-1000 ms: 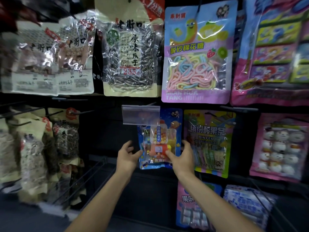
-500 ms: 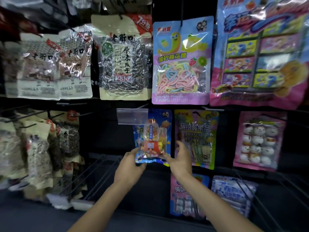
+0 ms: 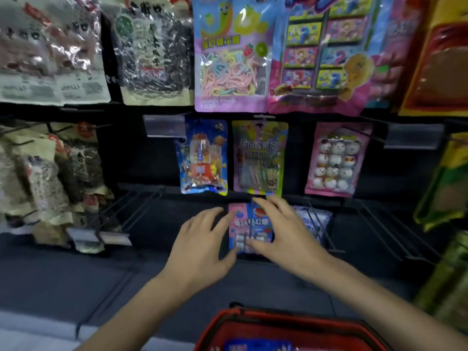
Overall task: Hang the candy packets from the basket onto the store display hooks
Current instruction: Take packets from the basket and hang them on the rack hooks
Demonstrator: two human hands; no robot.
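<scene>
Candy packet [image 3: 203, 158], a glossy blue rectangular pouch printed with a gumball machine, hangs flat in the middle row, just right of a clear plastic label holder [image 3: 164, 125]. Below it, the left hand [image 3: 202, 247] and right hand [image 3: 283, 231], fingers spread loosely and gripping nothing, frame a shiny pink-and-blue packet [image 3: 249, 224]. A red basket [image 3: 278, 323] curves underneath.

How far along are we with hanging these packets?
Done: the blue gumball packet hangs in the middle row, free of both hands. In hand: nothing; the left hand and right hand are open, in front of the pink-and-blue packet on the lower row. Left: the red basket below shows at least one unhung packet.
</scene>
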